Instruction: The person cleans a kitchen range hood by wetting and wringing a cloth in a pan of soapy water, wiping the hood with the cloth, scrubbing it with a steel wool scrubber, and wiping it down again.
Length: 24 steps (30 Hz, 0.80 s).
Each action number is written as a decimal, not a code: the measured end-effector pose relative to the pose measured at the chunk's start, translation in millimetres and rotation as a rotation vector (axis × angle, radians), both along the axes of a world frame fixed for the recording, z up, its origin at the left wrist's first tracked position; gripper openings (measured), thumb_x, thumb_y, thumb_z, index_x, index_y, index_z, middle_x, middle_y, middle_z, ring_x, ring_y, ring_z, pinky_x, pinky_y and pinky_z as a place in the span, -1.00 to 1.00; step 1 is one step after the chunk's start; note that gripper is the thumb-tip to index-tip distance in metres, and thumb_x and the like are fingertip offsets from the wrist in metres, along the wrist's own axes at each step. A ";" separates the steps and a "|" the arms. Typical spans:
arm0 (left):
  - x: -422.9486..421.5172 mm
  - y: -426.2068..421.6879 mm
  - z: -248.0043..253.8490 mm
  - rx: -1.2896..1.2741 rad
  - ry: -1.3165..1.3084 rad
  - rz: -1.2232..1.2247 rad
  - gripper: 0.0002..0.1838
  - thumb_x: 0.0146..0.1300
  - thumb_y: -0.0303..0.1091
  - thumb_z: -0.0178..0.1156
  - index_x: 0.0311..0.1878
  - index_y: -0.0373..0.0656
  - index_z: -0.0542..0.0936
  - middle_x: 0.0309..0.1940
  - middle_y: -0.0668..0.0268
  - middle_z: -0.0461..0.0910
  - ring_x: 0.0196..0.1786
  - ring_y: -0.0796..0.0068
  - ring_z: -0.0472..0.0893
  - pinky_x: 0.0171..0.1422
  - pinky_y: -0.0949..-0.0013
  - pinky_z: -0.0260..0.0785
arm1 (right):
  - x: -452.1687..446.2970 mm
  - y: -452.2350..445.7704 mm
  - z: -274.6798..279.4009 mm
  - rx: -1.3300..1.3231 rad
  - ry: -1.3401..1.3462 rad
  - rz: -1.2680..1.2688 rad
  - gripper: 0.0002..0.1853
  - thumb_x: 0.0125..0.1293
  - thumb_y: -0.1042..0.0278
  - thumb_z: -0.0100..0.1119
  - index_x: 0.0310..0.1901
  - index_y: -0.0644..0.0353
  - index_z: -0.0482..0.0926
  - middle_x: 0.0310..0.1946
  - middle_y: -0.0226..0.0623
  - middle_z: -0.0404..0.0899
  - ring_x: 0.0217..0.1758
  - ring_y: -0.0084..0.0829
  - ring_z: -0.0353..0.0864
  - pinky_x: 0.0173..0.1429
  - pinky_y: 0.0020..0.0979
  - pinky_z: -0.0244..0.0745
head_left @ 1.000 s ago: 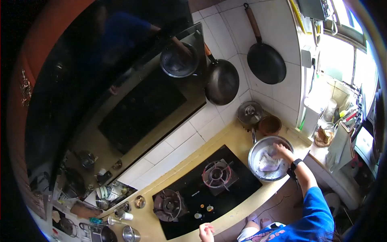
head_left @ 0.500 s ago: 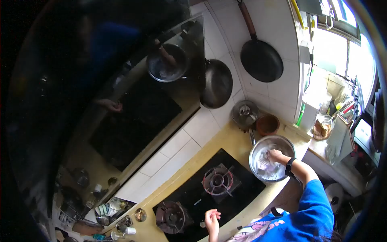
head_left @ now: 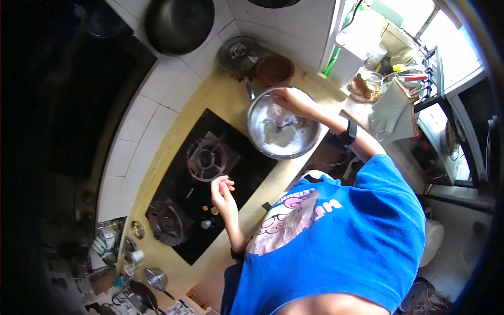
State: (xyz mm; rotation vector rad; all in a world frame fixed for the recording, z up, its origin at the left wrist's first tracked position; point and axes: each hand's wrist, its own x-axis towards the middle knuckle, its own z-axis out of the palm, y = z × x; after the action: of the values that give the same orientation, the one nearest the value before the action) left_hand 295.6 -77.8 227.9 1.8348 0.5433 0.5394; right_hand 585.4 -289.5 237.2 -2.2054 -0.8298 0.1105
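My right hand (head_left: 293, 102) is closed over the far part of a stainless steel pan (head_left: 254, 137), reaching inside its rim. A pale pinkish thing shows under the fingers, but I cannot make out what it is. Whitish, foamy liquid (head_left: 281, 136) covers part of the pan's bottom. The pan's handle (head_left: 249, 89) points toward the wall. Over the black gas hob (head_left: 247, 173), near the front of a burner (head_left: 207, 159), hovers my left hand (head_left: 223, 190). Its fingers are loosely bent and nothing is in them.
Behind the pan stand a brown clay pot (head_left: 274, 70) and a glass lid (head_left: 239, 54). A dark wok (head_left: 179, 23) hangs on the tiled wall. To the right are a utensil rack (head_left: 430, 68) and a white glove (head_left: 386, 119). A second burner (head_left: 167, 222) lies at left.
My view has swung down and to the right, showing more of the blue shirt. The right hand has shifted from the pan's middle toward its far rim.
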 end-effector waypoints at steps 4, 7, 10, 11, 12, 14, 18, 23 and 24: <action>56.6 -41.6 3.0 -0.090 -0.017 -0.087 -0.83 0.38 -0.50 -0.07 -0.09 -0.27 0.50 -0.37 0.32 0.54 -0.39 0.64 0.46 -0.23 0.55 0.36 | 23.8 -13.7 22.8 0.068 0.080 0.076 -0.75 0.27 0.24 0.09 -0.13 0.20 0.56 -0.28 -0.02 0.62 -0.21 0.00 0.62 -0.10 -0.13 0.50; 103.5 -62.4 -21.1 -0.266 0.012 -0.233 -0.81 0.38 -0.50 -0.06 0.00 -0.27 0.45 -0.28 0.29 0.53 -0.30 0.63 0.48 -0.16 0.57 0.35 | 35.2 -19.0 12.0 0.119 0.142 0.109 -0.74 0.27 0.22 0.10 -0.14 0.22 0.56 -0.30 -0.01 0.62 -0.21 0.01 0.61 -0.11 -0.13 0.50; 141.4 -76.2 -55.3 -0.347 0.149 -0.241 -0.68 0.40 -0.27 -0.02 0.16 -0.16 0.38 -0.12 0.31 0.55 -0.18 0.58 0.53 -0.04 0.48 0.33 | 35.4 -14.5 -3.1 0.146 0.198 0.185 -0.73 0.26 0.22 0.10 -0.13 0.23 0.55 -0.30 0.01 0.62 -0.21 0.02 0.62 -0.11 -0.11 0.48; 148.7 -78.0 -64.5 -0.428 0.173 -0.197 -0.65 0.40 -0.24 -0.01 0.18 -0.14 0.37 -0.08 0.30 0.54 -0.15 0.57 0.53 -0.02 0.46 0.33 | 33.0 -12.8 -11.6 0.110 0.221 0.219 -0.73 0.27 0.25 0.10 -0.09 0.25 0.54 -0.29 0.02 0.62 -0.20 -0.02 0.63 -0.11 -0.16 0.49; 155.0 -79.8 -70.9 -0.508 0.194 -0.153 -0.63 0.39 -0.21 -0.01 0.19 -0.13 0.36 -0.05 0.30 0.53 -0.13 0.55 0.53 0.01 0.44 0.33 | 28.4 -11.5 -16.9 0.075 0.242 0.253 -0.72 0.27 0.29 0.11 -0.05 0.27 0.52 -0.27 0.03 0.62 -0.19 -0.05 0.64 -0.10 -0.20 0.50; 162.3 -81.7 -85.0 -0.614 0.203 -0.052 -0.60 0.38 -0.17 0.00 0.21 -0.11 0.35 0.01 0.29 0.51 -0.07 0.53 0.53 0.05 0.41 0.32 | 18.6 -9.6 -30.6 0.038 0.225 0.363 -0.68 0.28 0.23 0.08 -0.04 0.27 0.53 -0.29 0.06 0.61 -0.20 0.00 0.63 -0.10 -0.15 0.50; 166.6 -84.3 -104.7 -0.565 0.216 0.081 -0.60 0.37 -0.19 -0.01 0.22 -0.11 0.35 0.11 0.21 0.45 0.07 0.44 0.49 0.13 0.36 0.30 | 2.7 -3.3 -79.8 -0.166 0.278 0.512 -0.66 0.28 0.20 0.06 -0.01 0.23 0.51 -0.31 0.08 0.61 -0.21 0.06 0.60 -0.13 -0.07 0.48; 176.3 -84.9 -147.4 0.004 0.428 -0.163 -0.62 0.22 -0.40 0.04 0.09 -0.33 0.43 0.08 -0.10 0.45 0.15 -0.05 0.45 0.25 0.19 0.30 | 2.6 15.2 -178.3 -0.413 0.440 0.836 -0.57 0.26 0.16 0.06 0.08 0.22 0.36 -0.14 0.15 0.54 -0.06 0.13 0.53 0.04 -0.08 0.41; 180.3 -90.7 -138.5 0.141 0.553 -0.236 -0.62 0.18 -0.43 0.07 0.08 -0.34 0.42 0.05 -0.12 0.46 0.12 -0.09 0.46 0.24 0.18 0.31 | 1.7 17.2 -194.4 -0.398 0.396 0.833 -0.57 0.24 0.18 0.07 0.08 0.23 0.37 -0.13 0.14 0.55 -0.05 0.11 0.54 0.03 -0.08 0.42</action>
State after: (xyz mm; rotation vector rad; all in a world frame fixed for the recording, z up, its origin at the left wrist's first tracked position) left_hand 475.9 -168.5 89.4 2.1547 0.6513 -0.1031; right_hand 587.1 -272.3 42.8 -1.9210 -1.5244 1.1543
